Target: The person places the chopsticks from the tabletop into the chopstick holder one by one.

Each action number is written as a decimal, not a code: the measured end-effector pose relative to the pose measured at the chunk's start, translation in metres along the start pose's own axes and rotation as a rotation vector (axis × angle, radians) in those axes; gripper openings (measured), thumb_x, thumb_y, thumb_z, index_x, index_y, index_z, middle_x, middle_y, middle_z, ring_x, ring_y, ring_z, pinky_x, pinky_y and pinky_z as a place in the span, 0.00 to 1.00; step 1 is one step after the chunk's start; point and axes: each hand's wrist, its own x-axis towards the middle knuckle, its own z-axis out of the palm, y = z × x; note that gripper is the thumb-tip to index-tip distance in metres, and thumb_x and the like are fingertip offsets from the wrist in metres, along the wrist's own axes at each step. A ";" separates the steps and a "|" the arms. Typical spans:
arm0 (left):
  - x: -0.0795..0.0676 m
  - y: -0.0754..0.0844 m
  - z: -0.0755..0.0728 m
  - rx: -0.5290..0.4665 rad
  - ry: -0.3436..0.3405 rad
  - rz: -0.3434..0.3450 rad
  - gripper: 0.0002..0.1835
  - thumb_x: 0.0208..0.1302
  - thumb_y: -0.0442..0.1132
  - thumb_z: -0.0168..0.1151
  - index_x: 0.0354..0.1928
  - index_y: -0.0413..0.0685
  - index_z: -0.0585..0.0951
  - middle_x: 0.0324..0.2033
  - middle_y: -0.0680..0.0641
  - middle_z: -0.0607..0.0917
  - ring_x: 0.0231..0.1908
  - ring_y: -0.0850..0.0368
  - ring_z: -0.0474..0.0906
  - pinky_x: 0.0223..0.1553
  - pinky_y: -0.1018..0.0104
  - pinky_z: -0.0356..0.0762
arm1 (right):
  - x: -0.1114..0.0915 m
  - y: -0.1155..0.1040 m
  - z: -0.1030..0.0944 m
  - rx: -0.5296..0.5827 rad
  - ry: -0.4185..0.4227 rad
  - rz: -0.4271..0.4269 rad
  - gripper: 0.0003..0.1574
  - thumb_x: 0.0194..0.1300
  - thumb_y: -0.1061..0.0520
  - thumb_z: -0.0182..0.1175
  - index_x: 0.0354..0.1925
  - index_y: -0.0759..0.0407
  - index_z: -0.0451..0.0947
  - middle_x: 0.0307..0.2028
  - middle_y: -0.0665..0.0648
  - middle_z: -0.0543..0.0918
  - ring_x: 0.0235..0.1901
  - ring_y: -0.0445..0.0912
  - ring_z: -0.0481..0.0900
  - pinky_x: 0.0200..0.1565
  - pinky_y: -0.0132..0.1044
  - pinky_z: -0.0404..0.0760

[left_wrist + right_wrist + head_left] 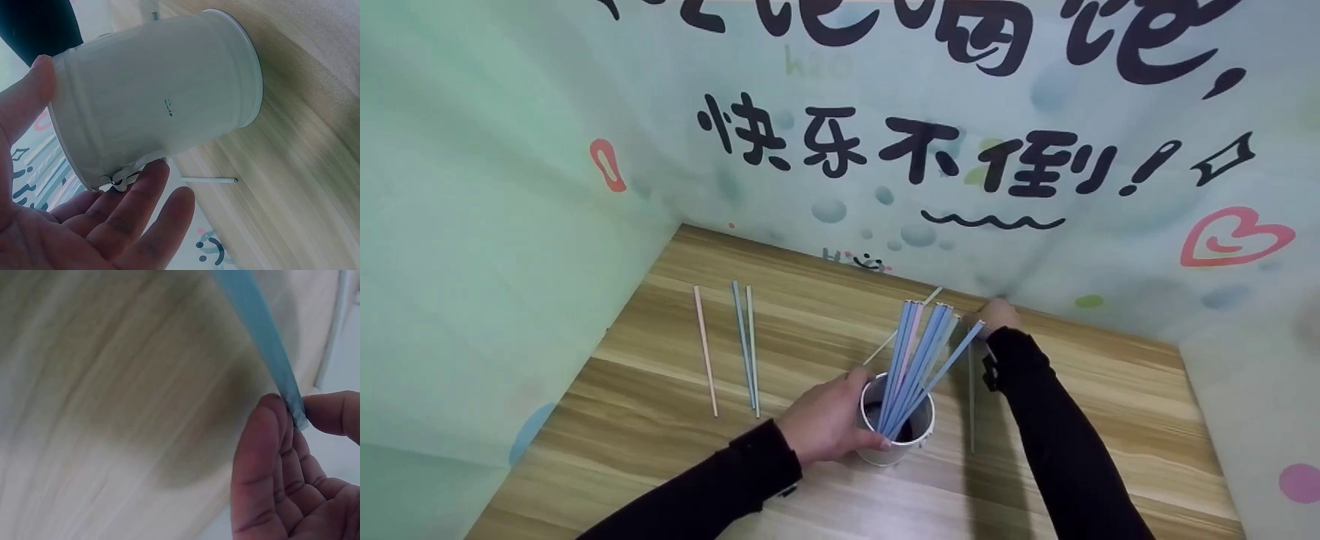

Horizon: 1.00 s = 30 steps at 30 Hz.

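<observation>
Pinching the end of a bluish straw (259, 337), the right hand (304, 495) sets its thumb against the fingertips, with its other fingers bent in behind. And here's the left hand (821, 420), gripping a white bucket (157, 84) from its left side: thumb up at the near rim, fingers curving round the far side by the handle, one fingertip just off the wall.

Look at the arms! The left, in its black sleeve (690, 491), slants in from the near left; the right stretches long past the bucket, hand out by the back edge of the tabletop (810, 322).

Inside the bucket, a bunch of straws (915, 352), mostly blue, leans to the far right, one tipping out wider than the rest. A pale straw (880, 347) lies just behind, and another, greenish straw (972, 397) runs alongside on the right. Out left, well apart, a pink straw (705, 349), then a blue-and-pale pair (743, 345) side by side. Beyond it all, the printed backdrop (765, 195).
</observation>
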 end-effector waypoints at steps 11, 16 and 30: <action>-0.001 -0.003 0.001 -0.020 0.019 0.005 0.46 0.50 0.54 0.80 0.67 0.44 0.69 0.56 0.39 0.84 0.56 0.45 0.82 0.60 0.50 0.79 | -0.031 0.000 -0.032 0.273 -0.047 -0.017 0.16 0.76 0.54 0.53 0.36 0.65 0.76 0.27 0.55 0.84 0.27 0.43 0.84 0.42 0.40 0.86; -0.001 -0.002 0.001 -0.028 0.015 -0.005 0.45 0.49 0.53 0.81 0.66 0.44 0.70 0.57 0.38 0.84 0.57 0.44 0.82 0.60 0.48 0.78 | -0.046 0.001 -0.047 0.376 0.009 -0.053 0.15 0.76 0.56 0.53 0.42 0.68 0.76 0.30 0.55 0.83 0.27 0.41 0.84 0.39 0.36 0.88; -0.001 0.003 0.001 -0.042 0.017 0.011 0.44 0.51 0.53 0.80 0.65 0.41 0.70 0.57 0.37 0.83 0.57 0.43 0.81 0.60 0.47 0.78 | -0.103 -0.010 -0.102 0.647 0.120 -0.141 0.15 0.75 0.55 0.57 0.49 0.67 0.72 0.29 0.48 0.83 0.27 0.37 0.83 0.37 0.32 0.87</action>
